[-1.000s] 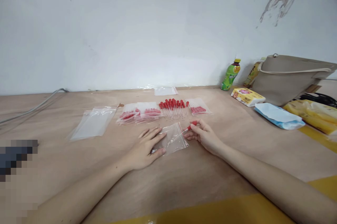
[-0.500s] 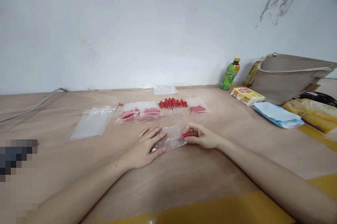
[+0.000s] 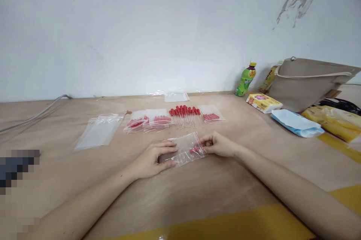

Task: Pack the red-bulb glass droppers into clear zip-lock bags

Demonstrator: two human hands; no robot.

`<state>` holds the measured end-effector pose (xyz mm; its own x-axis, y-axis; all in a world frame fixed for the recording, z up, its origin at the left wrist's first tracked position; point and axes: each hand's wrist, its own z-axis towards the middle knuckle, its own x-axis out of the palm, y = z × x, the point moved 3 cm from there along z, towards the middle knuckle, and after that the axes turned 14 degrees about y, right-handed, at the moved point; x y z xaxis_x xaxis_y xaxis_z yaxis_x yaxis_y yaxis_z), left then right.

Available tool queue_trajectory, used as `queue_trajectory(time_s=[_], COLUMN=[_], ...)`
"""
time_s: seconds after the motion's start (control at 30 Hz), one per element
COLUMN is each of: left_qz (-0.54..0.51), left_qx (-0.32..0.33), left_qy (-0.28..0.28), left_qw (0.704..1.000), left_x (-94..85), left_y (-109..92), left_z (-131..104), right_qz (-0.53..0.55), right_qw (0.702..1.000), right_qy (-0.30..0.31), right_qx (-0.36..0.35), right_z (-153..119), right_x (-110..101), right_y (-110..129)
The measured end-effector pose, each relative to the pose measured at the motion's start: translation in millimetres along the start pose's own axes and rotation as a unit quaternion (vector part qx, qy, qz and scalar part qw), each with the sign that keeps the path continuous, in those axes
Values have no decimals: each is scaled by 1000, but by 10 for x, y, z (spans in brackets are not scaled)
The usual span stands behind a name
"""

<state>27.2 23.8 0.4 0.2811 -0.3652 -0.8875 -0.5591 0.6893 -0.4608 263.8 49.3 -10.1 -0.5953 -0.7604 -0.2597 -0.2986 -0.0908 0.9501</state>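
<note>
A clear zip-lock bag (image 3: 184, 144) lies on the brown-covered table between my hands, with red dropper bulbs (image 3: 195, 150) showing inside near its right end. My left hand (image 3: 153, 159) rests on the bag's left end, fingers stretched and thumb apart. At the red-lined mouth, my right hand (image 3: 216, 145) pinches the bag's edge; its fingertips are partly hidden. Just beyond lies a fan of glass droppers with red bulbs (image 3: 184, 112). Filled bags (image 3: 159, 119) are stacked left of the fan, and another filled bag (image 3: 210, 114) lies to its right.
Flat clear bags (image 3: 98, 131) lie at the left, and another bag (image 3: 176, 97) near the wall. To the right are a green bottle (image 3: 246, 80), a tissue pack (image 3: 264, 103), a blue-white packet (image 3: 297, 123), a yellow package (image 3: 335, 121) and a grey bag (image 3: 307, 82).
The red bulbs have passed from my right fingers into the bag. My right hand now pinches the bag's mouth, and my left fingers have drawn closer together.
</note>
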Motion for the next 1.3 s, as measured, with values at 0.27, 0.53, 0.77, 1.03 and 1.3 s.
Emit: queue_trajectory(time_s=[0.27, 0.53, 0.77, 1.03, 1.3], left_qz=[12, -1, -21, -25, -15], left_qx=[-1, -1, 22, 26, 28], left_qy=[-1, -22, -17, -10, -10], left_qw=[1000, 1000, 999, 999, 999], left_x=[2, -25, -40, -54, -50], left_y=[-32, -67, -97, -105, -141], left_z=[10, -12, -12, -8, -14], right_qz=[54, 133, 126, -255, -290], right_qw=[998, 991, 986, 900, 853], right_qy=[-11, -29, -99, -345, -326], right_qx=[23, 13, 56, 78, 285], right_z=[-111, -40, -62, 174, 606], right_x=[86, 190, 71, -731, -1046], right_y=[90, 37, 47, 89, 93])
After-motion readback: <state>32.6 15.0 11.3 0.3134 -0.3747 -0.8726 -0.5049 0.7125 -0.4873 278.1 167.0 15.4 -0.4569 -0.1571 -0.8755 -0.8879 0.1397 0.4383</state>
